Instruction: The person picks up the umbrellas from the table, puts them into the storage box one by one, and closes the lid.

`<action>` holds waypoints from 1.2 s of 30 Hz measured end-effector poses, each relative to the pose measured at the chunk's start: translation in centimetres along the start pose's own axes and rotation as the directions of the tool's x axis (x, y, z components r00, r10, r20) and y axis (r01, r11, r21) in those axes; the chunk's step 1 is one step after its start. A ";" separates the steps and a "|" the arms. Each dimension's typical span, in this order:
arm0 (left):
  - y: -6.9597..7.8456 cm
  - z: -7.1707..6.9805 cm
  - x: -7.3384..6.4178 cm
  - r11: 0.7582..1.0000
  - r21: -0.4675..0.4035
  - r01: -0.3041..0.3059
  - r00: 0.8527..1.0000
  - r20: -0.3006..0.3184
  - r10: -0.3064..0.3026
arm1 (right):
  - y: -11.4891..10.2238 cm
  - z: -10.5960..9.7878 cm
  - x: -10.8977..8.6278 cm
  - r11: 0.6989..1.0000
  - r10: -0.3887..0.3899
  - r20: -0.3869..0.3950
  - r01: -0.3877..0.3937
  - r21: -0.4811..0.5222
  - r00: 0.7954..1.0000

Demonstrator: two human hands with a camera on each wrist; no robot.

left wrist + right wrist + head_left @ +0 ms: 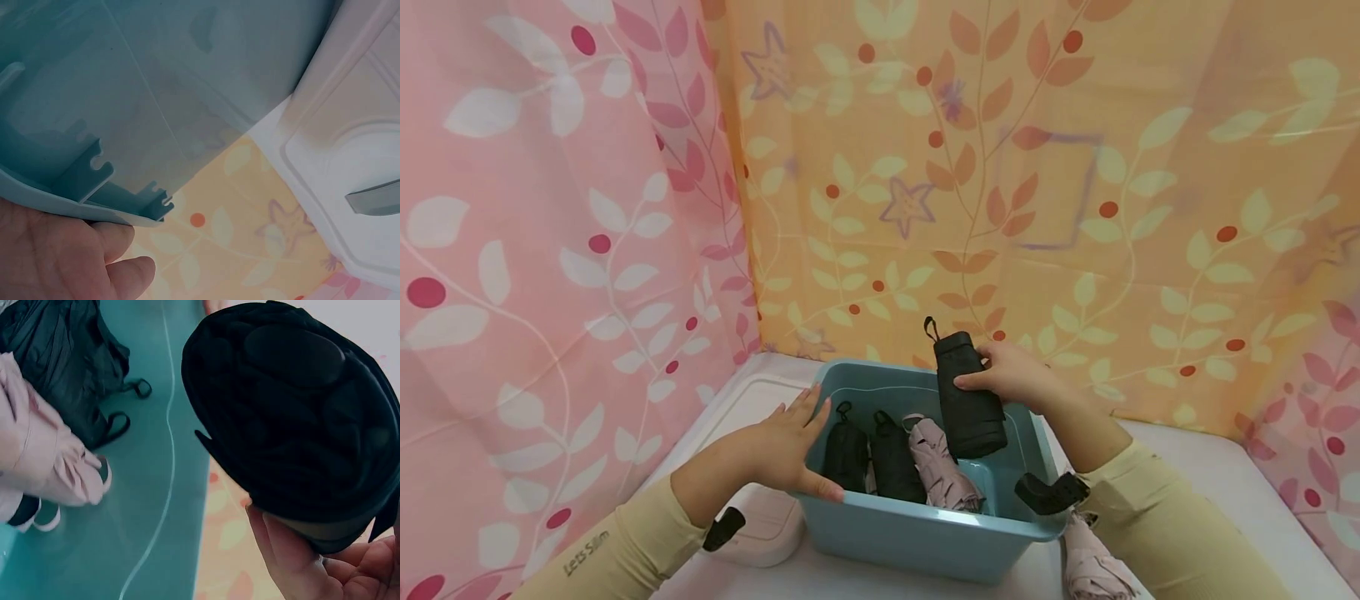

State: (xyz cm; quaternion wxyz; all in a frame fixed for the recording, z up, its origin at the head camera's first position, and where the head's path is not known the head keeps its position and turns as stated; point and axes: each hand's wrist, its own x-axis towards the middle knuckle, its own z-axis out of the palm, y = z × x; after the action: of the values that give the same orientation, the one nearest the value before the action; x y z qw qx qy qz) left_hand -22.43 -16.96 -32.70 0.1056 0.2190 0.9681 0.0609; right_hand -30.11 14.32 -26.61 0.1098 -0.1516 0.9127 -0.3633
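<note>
Umbrella (973, 412), probably light, soft, best held mid-length: right hand (1011, 375) grasping it, left hand (782, 446) outspread at left edge of bin (917, 537).

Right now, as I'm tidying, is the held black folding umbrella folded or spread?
Folded: the black folding umbrella is a compact roll, cloth bunched at one end in the right wrist view.

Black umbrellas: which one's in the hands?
The rightmost black umbrella, gripped by the right hand; the leftmost black umbrella and the middle black umbrella lie inside the blue bin.
</note>
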 end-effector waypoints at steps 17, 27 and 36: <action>0.1 0.1 0.0 1.000 0.000 0.005 1.000 0.001 -0.005 | -2.9 4.9 3.1 0.992 -0.018 0.092 0.030 -0.126 0.996; -0.1 0.2 0.1 1.000 0.008 0.010 1.000 -0.005 -0.010 | -3.8 6.6 3.9 0.997 -0.015 0.127 0.024 -0.070 0.992; 0.0 0.2 0.1 1.000 0.021 0.016 1.000 -0.010 -0.016 | -3.4 6.7 4.1 0.999 0.033 0.208 -0.036 0.010 0.977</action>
State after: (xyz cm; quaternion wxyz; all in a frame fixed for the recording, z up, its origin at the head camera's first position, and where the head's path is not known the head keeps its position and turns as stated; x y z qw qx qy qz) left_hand -22.48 -16.93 -32.92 0.0992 0.2122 0.9708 0.0509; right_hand -31.15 6.29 -29.36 0.2121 -0.1722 0.8961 -0.3499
